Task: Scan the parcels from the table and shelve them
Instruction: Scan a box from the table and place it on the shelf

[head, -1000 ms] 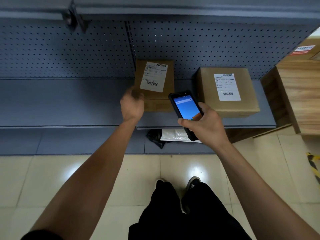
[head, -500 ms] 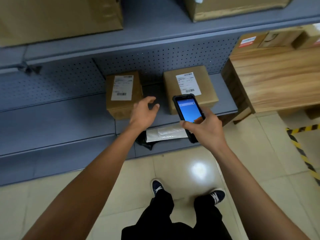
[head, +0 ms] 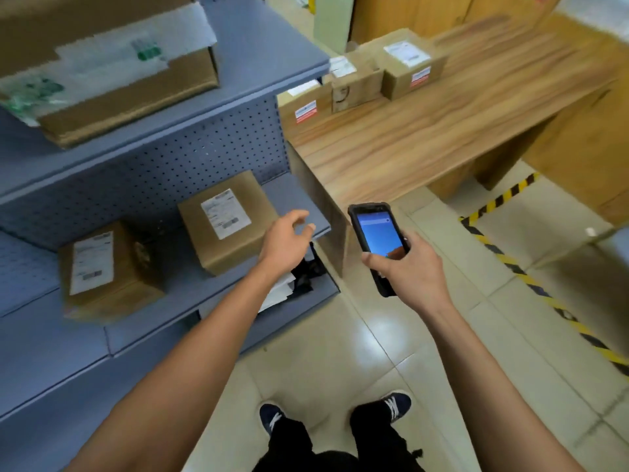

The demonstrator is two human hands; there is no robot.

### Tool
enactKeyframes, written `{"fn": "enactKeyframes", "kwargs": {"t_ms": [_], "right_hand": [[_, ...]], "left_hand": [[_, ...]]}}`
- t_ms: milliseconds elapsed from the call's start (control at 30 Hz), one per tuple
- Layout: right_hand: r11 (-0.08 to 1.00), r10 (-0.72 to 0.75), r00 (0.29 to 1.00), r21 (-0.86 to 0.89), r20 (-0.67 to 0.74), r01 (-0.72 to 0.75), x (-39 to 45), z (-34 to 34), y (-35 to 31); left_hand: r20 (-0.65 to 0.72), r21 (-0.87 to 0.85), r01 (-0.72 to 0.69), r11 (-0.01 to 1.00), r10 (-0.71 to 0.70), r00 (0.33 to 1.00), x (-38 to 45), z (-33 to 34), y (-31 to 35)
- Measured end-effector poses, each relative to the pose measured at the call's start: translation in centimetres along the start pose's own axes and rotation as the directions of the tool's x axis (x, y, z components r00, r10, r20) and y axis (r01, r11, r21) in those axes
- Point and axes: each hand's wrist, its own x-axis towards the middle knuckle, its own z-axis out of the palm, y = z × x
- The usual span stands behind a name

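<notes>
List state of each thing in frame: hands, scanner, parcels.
left hand: open, empty, above the shelf edge
right hand: gripping the scanner
scanner: screen lit, blue
two shelf parcels: closed, labels up, on the middle shelf
three table parcels: closed, labelled, on the wooden table
top-shelf box: closed, blurred
</notes>
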Motion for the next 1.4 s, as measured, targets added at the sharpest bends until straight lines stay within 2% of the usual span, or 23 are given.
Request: {"fn": "enactKeyframes", "kwargs": {"t_ms": [200, 367, 500, 833, 1167, 1400], "right_hand": [[0.999, 0.037, 0.997, 0.011, -0.07, -0.036, 2.8, -9.8, 3.8], [0.999, 0.044, 0.988, 0.019, -0.146, -0.042, 4.3, -15.8, 6.1], [0.996, 0.07, 0.979, 0.07, -0.191, -0.057, 5.6, -19.4, 7.6], [0.996, 0.086, 0.967, 0.003, -0.24, -0.088, 12.8, -25.3, 9.4], [0.995, 0.071, 0.98, -0.055, -0.188, -0.083, 27.3, -29.5, 7.5], [0.997, 0.035, 0.983, -0.056, -0.179, -0.046, 35.8, -32.3, 5.7]], "left_hand": [[0.079, 0.042, -0.079, 0.996, 0.075, 0.994, 2.4, 8.5, 9.4], [0.231, 0.065, -0.198, 0.978, 0.178, 0.957, 4.2, 14.1, 15.8], [0.256, 0.039, -0.22, 0.975, 0.204, 0.945, 5.7, 17.4, 19.5], [0.288, 0.017, -0.222, 0.975, 0.208, 0.935, 11.6, 23.7, 24.7], [0.342, -0.005, -0.209, 0.978, 0.198, 0.919, 23.8, 28.0, 30.5], [0.306, 0.006, -0.209, 0.978, 0.197, 0.931, 30.0, 29.1, 34.9]]}}
